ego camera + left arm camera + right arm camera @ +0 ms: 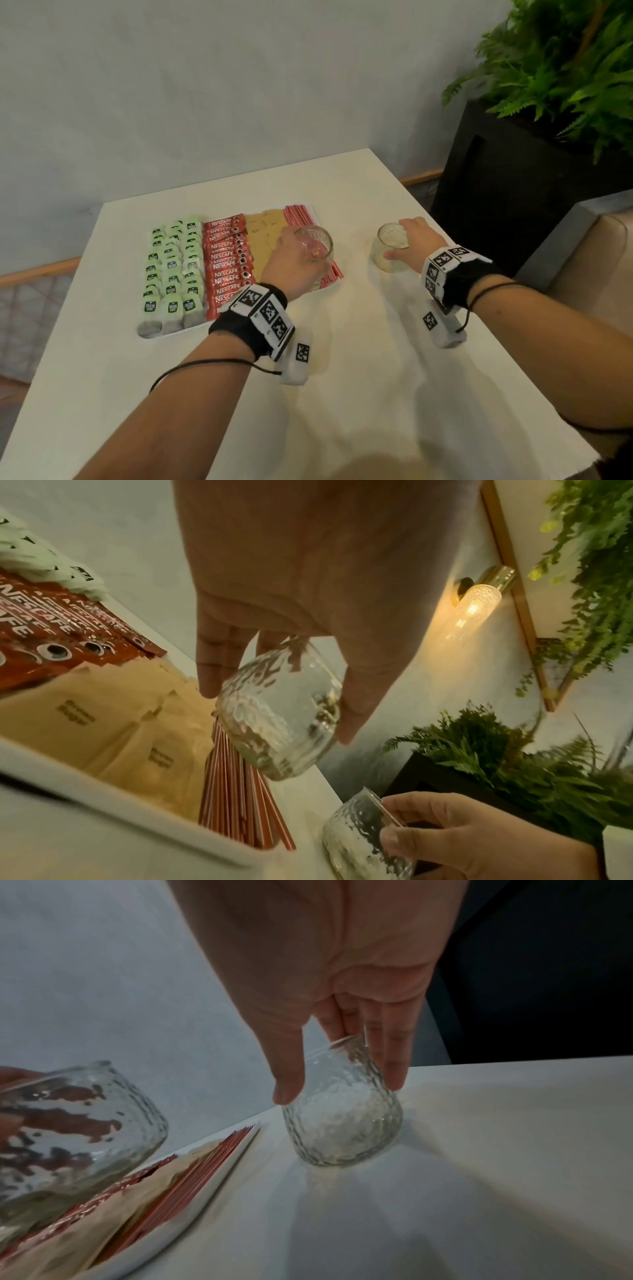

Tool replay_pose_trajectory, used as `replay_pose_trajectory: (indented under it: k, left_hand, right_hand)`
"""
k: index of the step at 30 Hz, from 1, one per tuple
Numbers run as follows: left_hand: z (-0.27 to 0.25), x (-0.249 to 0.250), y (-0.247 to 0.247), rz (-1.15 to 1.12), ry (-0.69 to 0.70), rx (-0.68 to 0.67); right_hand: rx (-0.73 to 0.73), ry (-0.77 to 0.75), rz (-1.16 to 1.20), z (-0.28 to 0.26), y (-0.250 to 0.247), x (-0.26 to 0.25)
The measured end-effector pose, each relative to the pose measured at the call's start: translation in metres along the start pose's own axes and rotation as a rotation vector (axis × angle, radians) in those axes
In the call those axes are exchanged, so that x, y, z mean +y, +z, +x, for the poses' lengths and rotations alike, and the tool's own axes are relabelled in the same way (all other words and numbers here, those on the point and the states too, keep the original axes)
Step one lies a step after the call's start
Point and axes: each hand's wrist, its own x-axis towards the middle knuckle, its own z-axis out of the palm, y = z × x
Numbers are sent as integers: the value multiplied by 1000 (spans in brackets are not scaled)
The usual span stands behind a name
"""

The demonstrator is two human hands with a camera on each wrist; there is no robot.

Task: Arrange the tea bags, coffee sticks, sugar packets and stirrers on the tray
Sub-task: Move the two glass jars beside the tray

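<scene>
1. Location of task items. The tray [310, 207] lies on the left half of the table [394, 377]. It carries, from left to right, tea bags [173, 270], coffee sticks [229, 260], sugar packets [263, 236] and stirrers [301, 214], each sort in its own rows.

2. Handling properties (judged).
   - Tea bags: light and soft. Take them by the paper tag.
   - Coffee sticks and sugar packets: light, flat, slick. Pinch at an edge or end.
   - Stirrers: thin, stiff, prone to roll. Gather them as a bundle at mid-length.

3. Left hand [291, 263]. The fingers and thumb are curled round a textured left glass [279, 712], held tilted in the air above the right side of the tray, over the stirrers and sugar packets.

4. Right hand [416, 240]. The thumb and fingers clasp the right glass [342, 1118] from above, near its rim. This glass stands on the table, well to the right of the tray.

5. Caution (judged). Both glasses look fragile and slippery. Keep each grip firm.
</scene>
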Motion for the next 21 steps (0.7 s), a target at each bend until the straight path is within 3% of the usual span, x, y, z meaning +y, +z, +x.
replay_pose_trajectory:
  k: [12,21]
  left_hand:
    - [62,-26,-30,2,16,121]
    - [83,-43,-33,0,52,167]
  right_hand:
    - [42,2,130,102,18,-67]
    - [180,-13,318,133,37,-79]
